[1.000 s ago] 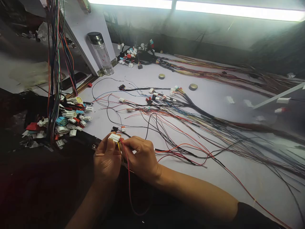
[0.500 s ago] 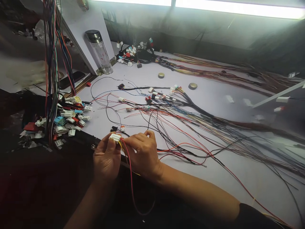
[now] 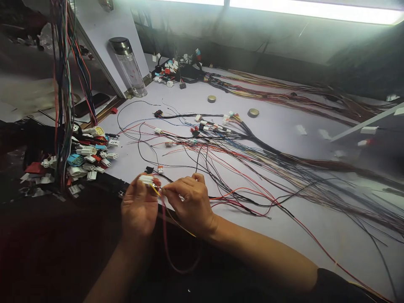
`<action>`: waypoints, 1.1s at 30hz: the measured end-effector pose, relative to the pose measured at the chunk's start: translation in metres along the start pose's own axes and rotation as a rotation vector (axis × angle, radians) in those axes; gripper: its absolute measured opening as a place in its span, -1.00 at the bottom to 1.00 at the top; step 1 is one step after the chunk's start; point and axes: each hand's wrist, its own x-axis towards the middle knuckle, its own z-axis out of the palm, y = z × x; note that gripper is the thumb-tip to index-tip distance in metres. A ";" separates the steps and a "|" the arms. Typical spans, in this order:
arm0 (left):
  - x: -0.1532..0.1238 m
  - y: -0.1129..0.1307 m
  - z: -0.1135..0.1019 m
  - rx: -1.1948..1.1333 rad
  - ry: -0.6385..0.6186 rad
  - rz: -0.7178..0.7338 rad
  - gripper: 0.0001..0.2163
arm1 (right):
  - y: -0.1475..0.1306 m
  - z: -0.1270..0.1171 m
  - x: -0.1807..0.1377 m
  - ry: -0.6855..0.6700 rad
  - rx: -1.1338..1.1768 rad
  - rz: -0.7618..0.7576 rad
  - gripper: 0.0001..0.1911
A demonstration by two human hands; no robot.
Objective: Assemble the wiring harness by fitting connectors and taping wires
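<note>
My left hand (image 3: 139,206) is closed on a white plastic connector (image 3: 146,180), held between thumb and fingers just off the table's front edge. A yellow wire (image 3: 155,189) comes out of the connector's right side. My right hand (image 3: 191,204) pinches what looks like the end of a red wire (image 3: 164,235) close beside the connector. Small shiny metal shows between the fingertips and the connector; whether it touches the housing I cannot tell. The red wire hangs in a loop below both hands, blurred.
A wire harness (image 3: 268,147) with many loose wires spreads over the white table. Connectors (image 3: 83,160) are heaped at the left under hanging wires (image 3: 63,92). A glass bottle (image 3: 131,69) stands at the back left. Two tape rolls (image 3: 253,112) lie towards the back.
My right fingertips have drawn slightly away from the connector, and a gap with shiny metal now shows there. The red wire loop has swung left. The whole view has shifted slightly.
</note>
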 end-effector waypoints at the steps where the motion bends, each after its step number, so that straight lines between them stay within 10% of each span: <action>1: 0.004 0.003 -0.002 -0.032 0.026 0.027 -0.73 | 0.002 -0.003 -0.001 -0.001 0.011 0.009 -0.82; 33: -0.020 0.019 -0.008 0.016 -0.133 -0.199 -0.76 | 0.007 -0.010 0.002 0.006 0.032 -0.038 -0.88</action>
